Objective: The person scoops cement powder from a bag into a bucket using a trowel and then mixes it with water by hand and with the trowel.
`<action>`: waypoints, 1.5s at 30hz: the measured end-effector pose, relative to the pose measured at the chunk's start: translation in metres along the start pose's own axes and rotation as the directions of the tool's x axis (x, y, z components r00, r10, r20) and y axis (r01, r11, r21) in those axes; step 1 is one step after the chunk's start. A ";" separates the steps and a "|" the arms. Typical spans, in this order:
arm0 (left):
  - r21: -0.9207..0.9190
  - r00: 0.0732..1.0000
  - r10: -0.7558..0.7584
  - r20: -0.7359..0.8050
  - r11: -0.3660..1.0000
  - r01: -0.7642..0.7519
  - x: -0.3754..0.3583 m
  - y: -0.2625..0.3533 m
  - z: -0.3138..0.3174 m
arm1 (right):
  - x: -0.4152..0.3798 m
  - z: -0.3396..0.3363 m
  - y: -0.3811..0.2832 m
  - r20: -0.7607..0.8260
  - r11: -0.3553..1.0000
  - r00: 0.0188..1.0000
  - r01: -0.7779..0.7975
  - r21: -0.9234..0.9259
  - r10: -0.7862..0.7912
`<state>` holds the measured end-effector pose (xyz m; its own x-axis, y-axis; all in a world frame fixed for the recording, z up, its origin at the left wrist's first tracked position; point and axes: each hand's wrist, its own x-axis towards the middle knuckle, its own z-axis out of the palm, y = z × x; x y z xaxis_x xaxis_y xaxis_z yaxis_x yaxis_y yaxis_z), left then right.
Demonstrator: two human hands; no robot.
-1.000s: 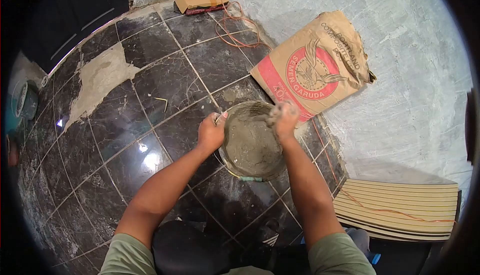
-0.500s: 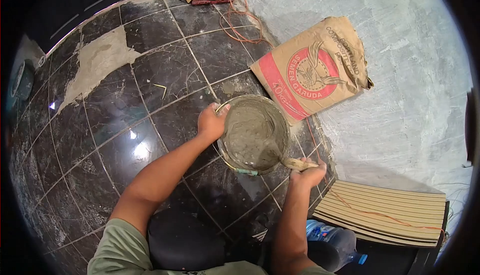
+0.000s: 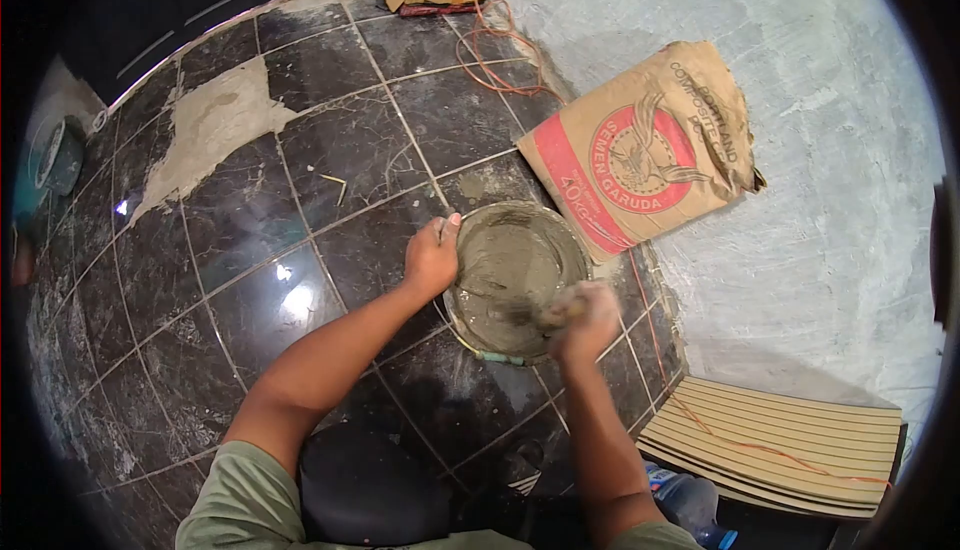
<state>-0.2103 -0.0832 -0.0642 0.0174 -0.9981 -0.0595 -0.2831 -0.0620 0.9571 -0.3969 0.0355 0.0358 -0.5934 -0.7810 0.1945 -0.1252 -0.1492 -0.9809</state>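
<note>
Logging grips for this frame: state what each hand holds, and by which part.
Left hand grips the bucket by its left rim. Right hand is blurred at the near rim, closed on a mortar-caked tool; the part held cannot be told.

I'm over a dark marble-tiled floor (image 3: 250,220) with a bare cement patch (image 3: 205,135). On it sit the mortar bucket (image 3: 515,275), a cement sack (image 3: 645,155), orange cable (image 3: 495,50) and ribbed panels (image 3: 780,435).

Left hand (image 3: 432,258) grips mortar bucket (image 3: 515,280) rim.
</note>
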 end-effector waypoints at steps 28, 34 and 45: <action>0.110 0.999 0.034 0.038 0.993 -0.038 0.005 0.004 -0.002 | 0.097 -0.036 -0.050 0.126 0.967 0.959 -0.244 -0.073 0.252; 0.086 0.998 0.070 -0.006 0.994 -0.069 0.006 -0.013 0.006 | 0.117 -0.024 -0.157 0.029 0.935 0.980 -0.196 0.295 0.196; 0.107 0.997 0.051 0.060 0.993 -0.057 0.005 0.004 -0.004 | 0.067 -0.050 0.007 0.204 0.960 0.941 -0.279 0.025 0.268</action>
<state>-0.2072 -0.0886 -0.0596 -0.0550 -0.9981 -0.0279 -0.3846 -0.0046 0.9231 -0.4771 0.0123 0.0429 -0.4298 -0.8992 -0.0820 0.0656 0.0595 -0.9961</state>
